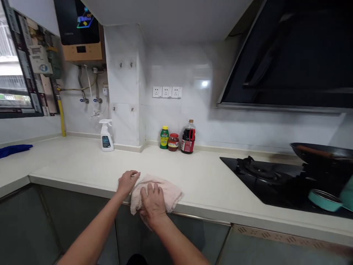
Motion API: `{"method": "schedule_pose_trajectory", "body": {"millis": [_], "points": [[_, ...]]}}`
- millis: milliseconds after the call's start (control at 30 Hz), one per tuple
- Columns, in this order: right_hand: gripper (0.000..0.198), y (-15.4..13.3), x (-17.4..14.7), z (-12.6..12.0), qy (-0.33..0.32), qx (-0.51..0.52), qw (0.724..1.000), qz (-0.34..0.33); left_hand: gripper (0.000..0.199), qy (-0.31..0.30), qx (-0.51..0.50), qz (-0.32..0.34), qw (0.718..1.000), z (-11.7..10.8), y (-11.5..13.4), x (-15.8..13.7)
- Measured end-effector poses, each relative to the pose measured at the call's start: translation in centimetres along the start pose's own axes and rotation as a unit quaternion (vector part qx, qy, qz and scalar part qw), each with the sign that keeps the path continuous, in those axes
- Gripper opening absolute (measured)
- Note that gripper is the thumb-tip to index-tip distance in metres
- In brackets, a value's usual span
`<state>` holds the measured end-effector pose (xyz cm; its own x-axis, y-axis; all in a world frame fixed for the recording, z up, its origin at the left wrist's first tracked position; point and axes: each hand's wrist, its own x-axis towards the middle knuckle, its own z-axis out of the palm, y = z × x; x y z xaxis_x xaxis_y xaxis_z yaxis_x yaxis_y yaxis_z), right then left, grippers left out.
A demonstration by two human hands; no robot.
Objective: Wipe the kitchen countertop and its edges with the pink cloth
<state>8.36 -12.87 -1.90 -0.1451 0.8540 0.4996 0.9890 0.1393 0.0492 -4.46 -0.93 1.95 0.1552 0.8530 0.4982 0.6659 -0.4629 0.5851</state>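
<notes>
A pale pink cloth [168,189] lies bunched on the front of the white countertop [204,176], part of it hanging over the edge. My right hand [153,202] presses on its near side at the counter edge, fingers over the fabric and the thumb side lower down. Just left of the cloth, my left hand [128,182] rests by the counter edge with its fingers curled in. Whether anything is inside that curl is hidden.
Toward the wall stand a white spray bottle [106,138], a green bottle [164,138], a red-lidded jar [173,142] and a dark sauce bottle [188,138]. On the right are a gas stove [256,176], a wok [320,151] and a turquoise container [325,200]. A blue cloth [15,149] lies far left.
</notes>
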Motion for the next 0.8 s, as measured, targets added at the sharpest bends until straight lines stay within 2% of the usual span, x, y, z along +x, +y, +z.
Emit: {"method": "schedule_pose_trajectory", "body": {"millis": [133, 233, 400, 500, 600, 700, 800], "points": [[0.090, 2.0, -1.8, -0.6, 0.012, 0.002, 0.999, -0.032, 0.032, -0.016, 0.040, -0.017, 0.999, -0.3, -0.1, 0.3], [0.082, 5.3, -4.4, -0.9, 0.028, 0.006, 0.999, -0.041, 0.032, -0.027, 0.072, -0.018, 0.997, -0.3, 0.4, 0.3], [0.076, 14.7, -11.4, -1.9, 0.125, 0.016, 0.992, -0.019, 0.036, -0.052, 0.137, -0.014, 0.989, -0.2, 0.9, 0.2], [0.078, 20.8, -16.0, -3.8, 0.125, -0.006, 0.992, 0.009, 0.041, -0.068, 0.177, 0.006, 0.982, -0.2, 1.0, 0.1], [0.079, 25.5, -19.7, -5.8, 0.111, -0.041, 0.992, 0.053, 0.043, -0.078, 0.206, 0.023, 0.975, -0.3, 1.2, -0.1], [0.078, 28.0, -21.9, -7.0, 0.105, -0.072, 0.988, 0.092, 0.044, -0.079, 0.224, 0.036, 0.971, -0.3, 1.5, -0.2], [0.077, 27.9, -21.9, -7.0, 0.115, -0.098, 0.979, 0.139, 0.045, -0.081, 0.231, 0.042, 0.969, -0.3, 1.9, -0.1]]}}
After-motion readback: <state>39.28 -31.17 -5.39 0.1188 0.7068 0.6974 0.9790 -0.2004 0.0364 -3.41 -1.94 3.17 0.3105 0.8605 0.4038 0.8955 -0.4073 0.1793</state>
